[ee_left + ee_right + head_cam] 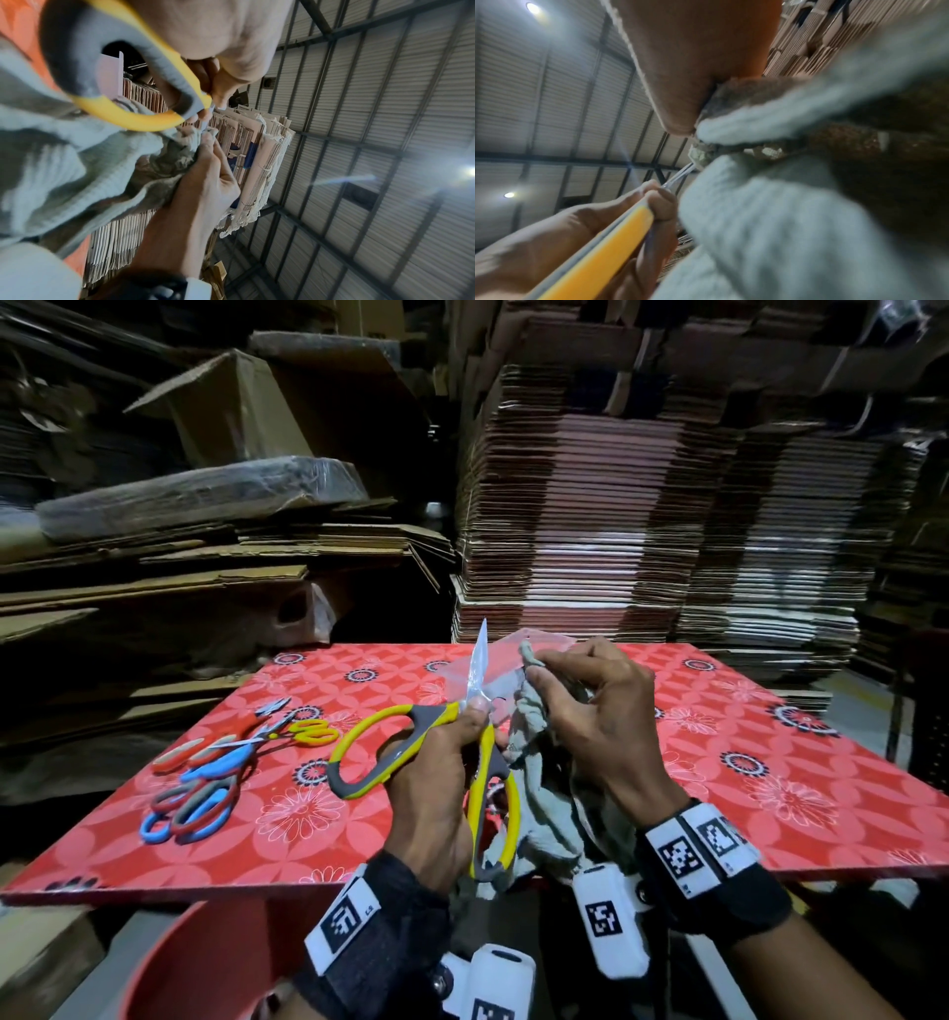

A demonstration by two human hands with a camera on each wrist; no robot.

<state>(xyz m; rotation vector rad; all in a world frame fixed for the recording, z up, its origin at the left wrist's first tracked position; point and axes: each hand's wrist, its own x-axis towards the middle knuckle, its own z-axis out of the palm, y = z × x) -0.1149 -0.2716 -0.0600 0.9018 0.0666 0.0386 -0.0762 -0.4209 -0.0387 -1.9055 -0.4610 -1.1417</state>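
Scissors (215, 762) lay heaped on the bench (770, 762) at left. The left hand (436, 803) gripped yellow-grey shears (426, 719) above the bench's near edge, one blade pointing up; right of them, the right hand (601, 711) pinched a grey cloth (544, 814).

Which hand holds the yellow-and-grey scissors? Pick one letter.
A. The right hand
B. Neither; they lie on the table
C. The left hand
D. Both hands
C: the left hand grips the yellow-and-grey scissors at the handles, while the right hand pinches the grey cloth.
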